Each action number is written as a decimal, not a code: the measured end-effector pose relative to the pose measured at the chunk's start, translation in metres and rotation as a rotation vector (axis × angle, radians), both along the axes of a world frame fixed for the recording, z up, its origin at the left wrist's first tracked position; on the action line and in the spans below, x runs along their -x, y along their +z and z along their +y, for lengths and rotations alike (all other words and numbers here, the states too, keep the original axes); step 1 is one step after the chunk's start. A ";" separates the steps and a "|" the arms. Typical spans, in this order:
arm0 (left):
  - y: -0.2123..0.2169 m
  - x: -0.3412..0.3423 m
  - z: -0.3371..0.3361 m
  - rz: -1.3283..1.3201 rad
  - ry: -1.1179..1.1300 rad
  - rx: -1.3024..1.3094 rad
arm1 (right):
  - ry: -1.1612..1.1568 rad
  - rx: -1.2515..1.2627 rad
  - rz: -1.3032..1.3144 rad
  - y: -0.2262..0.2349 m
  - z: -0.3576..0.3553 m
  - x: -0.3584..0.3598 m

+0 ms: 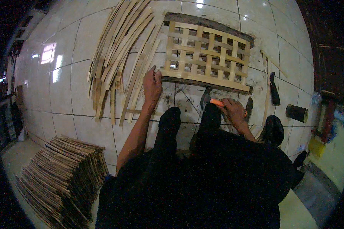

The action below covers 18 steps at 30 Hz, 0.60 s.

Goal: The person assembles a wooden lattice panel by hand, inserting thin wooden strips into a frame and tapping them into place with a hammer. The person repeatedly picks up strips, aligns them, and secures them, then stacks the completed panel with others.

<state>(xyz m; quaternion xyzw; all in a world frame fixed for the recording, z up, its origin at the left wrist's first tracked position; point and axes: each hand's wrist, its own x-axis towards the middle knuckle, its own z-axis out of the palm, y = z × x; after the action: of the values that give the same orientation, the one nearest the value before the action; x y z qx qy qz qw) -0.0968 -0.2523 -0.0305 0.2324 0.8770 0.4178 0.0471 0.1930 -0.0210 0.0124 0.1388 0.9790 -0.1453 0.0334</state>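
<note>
A woven lattice panel of pale bamboo strips (209,57) lies on the tiled floor in front of me, with dark wooden bars (218,84) along its near and far edges. At its near left corner is my left hand (153,87), fingers closed at the end of the lowest bamboo strip (202,78); the fingertips are small and hard to make out. Wrapped round the orange handle of a hammer (217,102), my right hand (234,110) rests near my right knee. The hammer's dark head points left, just below the panel's near edge and apart from it.
Loose bamboo strips (118,42) fan out left of the panel. A big stack of dark-edged strips (65,171) lies at lower left. To the right are a dark-bladed tool (274,89), a short dark cylinder (296,113) and thin offcuts (266,91). My legs occupy the near middle.
</note>
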 end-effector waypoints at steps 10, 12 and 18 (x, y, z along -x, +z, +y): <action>0.034 -0.038 -0.006 0.001 0.038 -0.067 | 0.163 0.122 0.141 -0.010 -0.076 0.073; 0.041 -0.051 -0.001 0.000 -0.027 -0.072 | 0.216 -0.038 0.154 -0.034 -0.080 0.080; 0.020 -0.062 -0.005 0.138 -0.237 -0.188 | 0.221 0.044 0.002 -0.017 -0.083 0.093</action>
<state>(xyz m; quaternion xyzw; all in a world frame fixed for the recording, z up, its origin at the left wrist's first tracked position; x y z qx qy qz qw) -0.0352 -0.2574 -0.0109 0.3656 0.8016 0.4728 0.0138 0.0996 -0.1037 -0.0045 0.0291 0.9850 -0.1622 0.0511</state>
